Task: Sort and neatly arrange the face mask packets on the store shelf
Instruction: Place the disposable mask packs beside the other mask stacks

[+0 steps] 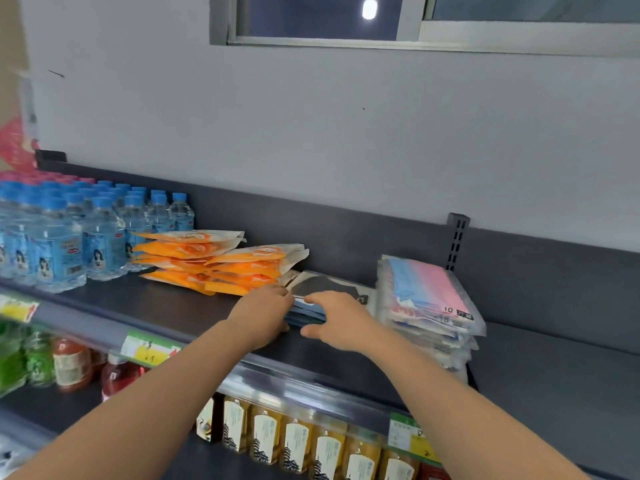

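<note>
Single head-worn wide-angle view, looking forward and slightly down onto the top shelf [145,306], close enough for both forearms to enter from the bottom edge, wall [311,133] and window [415,26] above, lower shelf bottles [298,441] underneath.

Shelf [180,306]: dark grey. Wall [311,133]: pale grey. Water bottles [62,237]: clear, blue caps, blue labels with small portrait. Orange packets [207,261]: bright orange with white ends. Dark packets [322,289] between hands: black-and-white top, blue edges below. Pastel packets [429,296]: clear wrap, blue-to-pink stripes, black patch with white "10". Price tags [149,348]: green and yellow. Lower shelf drinks [298,441]: amber liquid, white labels with dark pagoda drawing; left bottles [69,362] green and red.
</note>
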`<control>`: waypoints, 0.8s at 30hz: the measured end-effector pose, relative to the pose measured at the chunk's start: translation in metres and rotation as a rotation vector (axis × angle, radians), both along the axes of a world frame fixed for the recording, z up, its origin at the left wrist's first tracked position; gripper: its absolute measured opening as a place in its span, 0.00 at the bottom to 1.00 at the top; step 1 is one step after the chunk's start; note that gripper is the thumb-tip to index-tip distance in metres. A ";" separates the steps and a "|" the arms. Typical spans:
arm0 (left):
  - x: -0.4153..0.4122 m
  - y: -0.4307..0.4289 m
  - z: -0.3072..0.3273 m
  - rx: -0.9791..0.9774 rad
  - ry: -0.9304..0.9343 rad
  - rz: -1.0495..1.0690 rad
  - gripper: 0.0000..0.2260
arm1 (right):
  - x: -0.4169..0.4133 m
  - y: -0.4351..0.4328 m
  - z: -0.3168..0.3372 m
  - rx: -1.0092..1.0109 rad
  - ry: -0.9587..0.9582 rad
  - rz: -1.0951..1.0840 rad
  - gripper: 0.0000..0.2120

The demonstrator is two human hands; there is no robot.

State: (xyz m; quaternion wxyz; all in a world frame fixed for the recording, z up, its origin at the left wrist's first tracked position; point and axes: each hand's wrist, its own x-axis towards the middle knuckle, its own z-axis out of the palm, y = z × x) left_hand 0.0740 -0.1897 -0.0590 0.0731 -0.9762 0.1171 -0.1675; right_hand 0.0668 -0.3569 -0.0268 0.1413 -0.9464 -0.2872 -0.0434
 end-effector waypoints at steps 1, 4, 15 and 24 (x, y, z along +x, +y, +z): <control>0.004 0.003 -0.001 0.049 -0.020 -0.020 0.17 | 0.004 0.004 -0.003 -0.022 0.000 -0.038 0.27; 0.013 0.009 -0.001 0.147 -0.072 -0.080 0.16 | 0.018 0.011 -0.013 -0.079 -0.035 -0.156 0.23; 0.026 0.015 0.003 0.215 -0.132 -0.159 0.10 | 0.030 0.010 -0.028 -0.122 -0.161 -0.398 0.17; 0.029 0.016 0.001 0.171 -0.140 -0.174 0.13 | 0.030 0.010 -0.027 -0.132 -0.187 -0.411 0.16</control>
